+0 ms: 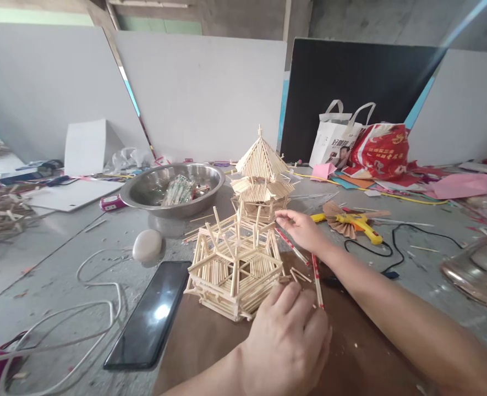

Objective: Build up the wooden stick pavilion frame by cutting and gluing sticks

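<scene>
A six-sided model made of thin wooden sticks (238,275) stands on a brown board (350,341), several sticks rising from its top. My right hand (303,230) reaches to the far right side of the model. Its fingertips are pinched at the end of a stick on the upper edge. Closer to me, my left hand (288,335) is closed beside the model's near right corner; the back of the hand hides what its curled fingers hold. Behind stands a stick tower with a pointed roof (260,159). Short loose sticks (300,275) and red-and-white paper strips (317,280) lie between my hands.
A black phone (148,316) and a white round device with a cable (147,246) lie left. Farther back is a steel basin (131,201) holding wrapped sticks. At right are a yellow glue gun (365,225) with black cord, a shiny metal object (476,272) and bags (379,151).
</scene>
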`<action>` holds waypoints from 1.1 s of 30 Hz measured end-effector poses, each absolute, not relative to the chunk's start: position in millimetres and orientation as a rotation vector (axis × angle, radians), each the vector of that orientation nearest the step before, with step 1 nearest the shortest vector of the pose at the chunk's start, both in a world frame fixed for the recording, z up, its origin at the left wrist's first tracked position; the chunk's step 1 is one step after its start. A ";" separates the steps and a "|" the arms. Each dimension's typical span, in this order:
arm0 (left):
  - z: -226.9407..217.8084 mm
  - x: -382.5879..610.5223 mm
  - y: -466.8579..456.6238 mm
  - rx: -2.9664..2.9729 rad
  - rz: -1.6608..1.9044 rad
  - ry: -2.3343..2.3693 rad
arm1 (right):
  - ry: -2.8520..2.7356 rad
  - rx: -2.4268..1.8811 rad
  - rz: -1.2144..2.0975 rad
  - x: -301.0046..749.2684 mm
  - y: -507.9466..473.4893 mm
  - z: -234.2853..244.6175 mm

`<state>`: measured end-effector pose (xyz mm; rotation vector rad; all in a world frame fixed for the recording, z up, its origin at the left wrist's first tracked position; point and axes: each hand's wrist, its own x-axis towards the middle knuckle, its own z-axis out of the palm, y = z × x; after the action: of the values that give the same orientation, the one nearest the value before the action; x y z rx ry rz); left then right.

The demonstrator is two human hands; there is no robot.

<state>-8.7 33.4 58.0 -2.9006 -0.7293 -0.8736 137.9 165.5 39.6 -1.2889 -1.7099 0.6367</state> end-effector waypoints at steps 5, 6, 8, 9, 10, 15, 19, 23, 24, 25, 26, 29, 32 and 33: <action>50.1 -0.3 24.4 -3.153 -0.712 -0.853 | -1.697 -1.205 0.960 129.3 175.1 27.4; 47.9 -1.5 23.4 -3.181 -0.676 -0.904 | -1.698 -1.189 1.001 127.7 174.5 26.1; 43.6 -8.1 22.0 -3.212 -0.602 -1.020 | -1.689 -1.160 1.059 126.0 172.5 24.6; 41.4 -13.1 21.5 -3.219 -0.568 -1.096 | -1.681 -1.146 1.078 125.9 171.4 24.1; 39.0 -18.8 21.0 -3.217 -0.539 -1.192 | -1.672 -1.135 1.092 126.3 170.4 23.7; 24.7 -46.8 16.1 -3.131 -0.486 -1.513 | -1.629 -1.112 1.085 130.9 164.0 21.7; 17.8 -58.8 11.3 -3.069 -0.537 -1.575 | -1.639 -1.100 1.028 132.2 152.3 25.6; 17.8 -67.5 7.5 -3.034 -0.602 -1.581 | -1.752 -1.093 0.935 133.5 137.5 33.0; 18.2 -70.2 6.9 -3.023 -0.631 -1.586 | -1.782 -1.092 0.909 134.3 133.8 34.2; 18.5 -73.1 6.4 -3.013 -0.658 -1.592 | -1.807 -1.090 0.891 135.3 130.1 35.1; 18.8 -76.2 6.2 -3.002 -0.685 -1.601 | -1.823 -1.090 0.888 136.4 126.2 35.5; 19.6 -86.5 6.7 -2.959 -0.761 -1.645 | -1.842 -1.109 0.902 139.1 113.6 35.5; 20.8 -97.5 8.8 -2.922 -0.810 -1.694 | -1.863 -1.123 0.834 139.7 99.4 35.3; 21.1 -101.1 9.8 -2.921 -0.829 -1.705 | -1.880 -1.120 0.796 139.2 94.6 35.7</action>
<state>-101.1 9.8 21.1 -2.9206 -1.7049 -0.8287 139.2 94.6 35.7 -1.1203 -1.8803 0.7958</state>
